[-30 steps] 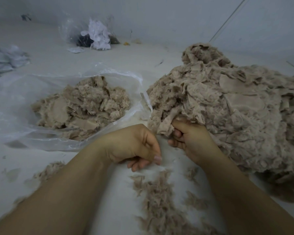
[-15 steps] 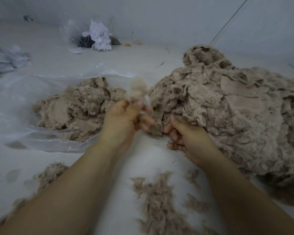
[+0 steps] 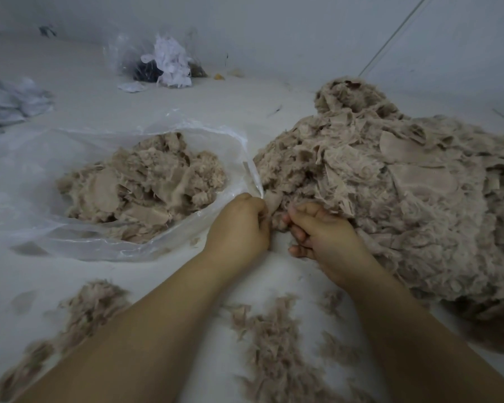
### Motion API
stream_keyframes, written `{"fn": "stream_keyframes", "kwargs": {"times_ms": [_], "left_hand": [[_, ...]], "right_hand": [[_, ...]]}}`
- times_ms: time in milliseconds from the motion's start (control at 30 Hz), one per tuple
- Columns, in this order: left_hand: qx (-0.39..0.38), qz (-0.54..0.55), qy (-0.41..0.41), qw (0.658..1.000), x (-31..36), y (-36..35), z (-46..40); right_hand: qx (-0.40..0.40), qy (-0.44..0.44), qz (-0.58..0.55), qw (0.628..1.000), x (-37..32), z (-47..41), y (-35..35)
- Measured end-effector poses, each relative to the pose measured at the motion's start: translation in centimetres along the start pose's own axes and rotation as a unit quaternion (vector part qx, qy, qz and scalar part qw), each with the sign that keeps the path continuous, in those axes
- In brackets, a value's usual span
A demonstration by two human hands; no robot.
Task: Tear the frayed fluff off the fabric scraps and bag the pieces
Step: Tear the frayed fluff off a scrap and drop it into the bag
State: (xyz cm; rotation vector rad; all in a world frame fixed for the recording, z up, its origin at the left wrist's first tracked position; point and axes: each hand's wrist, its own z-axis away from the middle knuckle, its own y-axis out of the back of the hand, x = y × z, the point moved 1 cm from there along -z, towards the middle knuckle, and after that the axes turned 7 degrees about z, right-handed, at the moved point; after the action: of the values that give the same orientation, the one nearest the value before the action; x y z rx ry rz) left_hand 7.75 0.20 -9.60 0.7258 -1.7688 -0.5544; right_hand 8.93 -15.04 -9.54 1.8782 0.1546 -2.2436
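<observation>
A big heap of beige fabric scraps (image 3: 396,199) fills the right half of the floor. At its near left edge both hands meet on one small beige scrap (image 3: 274,200). My left hand (image 3: 239,225) pinches the scrap's left side with curled fingers. My right hand (image 3: 317,228) grips it from the right, fingers curled under. A clear plastic bag (image 3: 41,181) lies open to the left, holding a mound of bagged pieces (image 3: 146,184). Torn fluff (image 3: 268,344) is strewn on the floor between my forearms.
More fluff (image 3: 85,312) lies at the lower left. Another clear bag with white and dark rags (image 3: 166,64) sits by the far wall. Crumpled white cloth (image 3: 9,103) lies at the far left. White walls close off the back and right.
My left hand tossed a piece toward the open bag, then came back down to the heap's edge. Both hands now hold a new scrap. The right hand stayed at the heap.
</observation>
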Motion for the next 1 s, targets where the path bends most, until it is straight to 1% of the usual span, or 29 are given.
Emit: {"fn": "stream_keyframes", "kwargs": {"times_ms": [33, 67, 100, 167, 200, 233, 267, 333, 367, 400, 467, 500, 533, 600, 633, 733, 800, 833, 933, 1000], "left_hand": [[-0.002, 0.034, 0.014, 0.999, 0.0, 0.2, 0.1], [-0.012, 0.093, 0.033, 0.995, 0.2, 0.3, 0.3], [-0.03, 0.173, 0.055, 0.983, 0.4, 0.4, 0.6], [-0.088, 0.323, 0.105, 0.937, 1.0, 0.5, 1.1], [-0.111, 0.366, 0.115, 0.917, 1.2, 0.5, 1.2], [-0.12, 0.383, 0.11, 0.909, 1.3, 0.5, 1.4], [-0.117, 0.385, 0.101, 0.91, 1.4, 0.6, 1.4], [-0.103, 0.377, 0.103, 0.915, 1.4, 0.8, 1.4], [-0.09, 0.389, 0.117, 0.909, 1.4, 0.8, 1.4], [-0.066, 0.419, 0.136, 0.895, 1.3, 1.0, 1.3], [0.007, 0.503, 0.164, 0.848, 0.7, 1.5, 0.8], [0.042, 0.515, 0.16, 0.841, 0.3, 1.8, 0.6], [0.07, 0.488, 0.145, 0.858, -0.2, 2.0, 0.4], [0.094, 0.379, 0.098, 0.915, -0.6, 1.9, 0.4], [0.103, 0.34, 0.076, 0.932, -0.5, 1.7, 0.4], [0.164, 0.243, 0.001, 0.956, -0.3, 1.5, 0.6], [0.227, 0.187, -0.037, 0.955, -0.6, 1.9, 0.5], [0.253, 0.186, -0.033, 0.949, -0.7, 2.1, 0.4], [0.307, 0.227, -0.013, 0.924, -0.8, 2.6, 0.5], [0.327, 0.245, -0.009, 0.913, -0.6, 2.9, 0.4]], "right_hand": [[0.005, 0.003, 0.011, 1.0, 0.1, -0.1, 0.0], [0.009, 0.007, 0.023, 1.0, 0.2, -0.2, 0.0], [0.014, 0.01, 0.033, 0.999, 0.3, -0.2, -0.1], [0.025, 0.011, 0.038, 0.999, 0.3, -0.3, -0.2], [0.027, 0.008, 0.032, 0.999, 0.2, -0.2, -0.2], [0.025, 0.005, 0.022, 0.999, 0.2, -0.2, -0.2], [0.022, 0.002, 0.013, 1.0, 0.1, -0.1, -0.2], [0.031, -0.002, 0.005, 1.0, 0.1, -0.1, -0.1], [0.038, -0.002, 0.002, 0.999, 0.1, -0.1, 0.0], [0.044, -0.003, -0.005, 0.999, 0.2, -0.2, 0.1], [0.046, -0.007, -0.017, 0.999, 0.3, -0.3, 0.2], [0.046, -0.01, -0.013, 0.999, 0.3, -0.3, 0.3], [0.046, -0.012, -0.005, 0.999, 0.3, -0.3, 0.3], [0.043, -0.012, 0.005, 0.999, 0.2, -0.3, 0.2], [0.039, -0.016, 0.001, 0.999, 0.1, -0.2, 0.1], [0.019, -0.039, -0.039, 0.998, -0.3, 0.0, 0.0], [0.021, -0.047, -0.042, 0.998, -0.5, 0.2, -0.1], [0.026, -0.048, -0.038, 0.998, -0.5, 0.2, -0.1], [0.035, -0.049, -0.024, 0.998, -0.6, 0.3, -0.1], [0.039, -0.053, -0.025, 0.998, -0.6, 0.3, 0.0]]}}
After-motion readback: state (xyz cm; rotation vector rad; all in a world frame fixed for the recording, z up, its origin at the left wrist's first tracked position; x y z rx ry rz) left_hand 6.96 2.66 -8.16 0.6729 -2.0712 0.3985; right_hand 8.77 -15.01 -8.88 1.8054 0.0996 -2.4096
